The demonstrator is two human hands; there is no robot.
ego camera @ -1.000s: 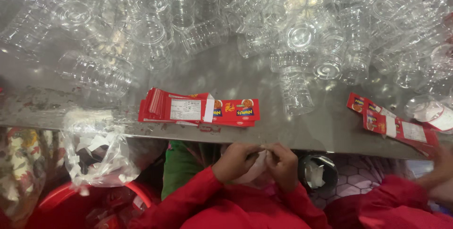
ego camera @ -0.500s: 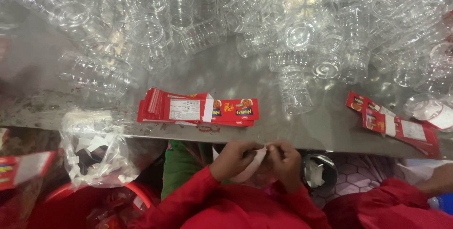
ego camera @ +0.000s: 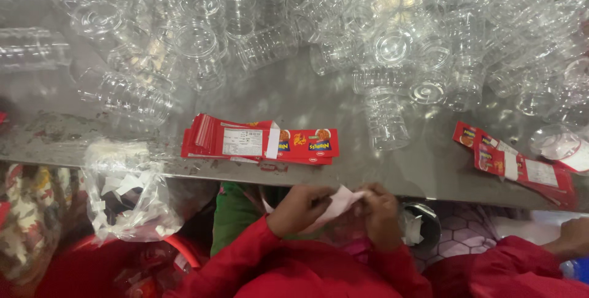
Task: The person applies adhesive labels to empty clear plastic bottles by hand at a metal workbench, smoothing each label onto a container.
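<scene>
Below the table's front edge, my left hand [ego camera: 300, 207] and my right hand [ego camera: 380, 212] are close together, both in red sleeves. Between them they pinch a small white paper strip [ego camera: 341, 201], each hand gripping one end. Just beyond the hands, a stack of red labels [ego camera: 257, 141] with a white panel lies flat on the grey metal table [ego camera: 307, 95]. Farther back, many clear plastic jars [ego camera: 386, 117] lie heaped across the table, some upright and some on their sides.
A second stack of red labels [ego camera: 515, 163] lies at the table's right. Another person's hand [ego camera: 573, 236] in a red sleeve shows at the bottom right. A clear plastic bag of paper scraps [ego camera: 129, 193] hangs at the left edge, above a red tub [ego camera: 92, 267].
My hands have shifted slightly and drawn the white strip out between them, so more of it shows. The label stacks and jars have not moved.
</scene>
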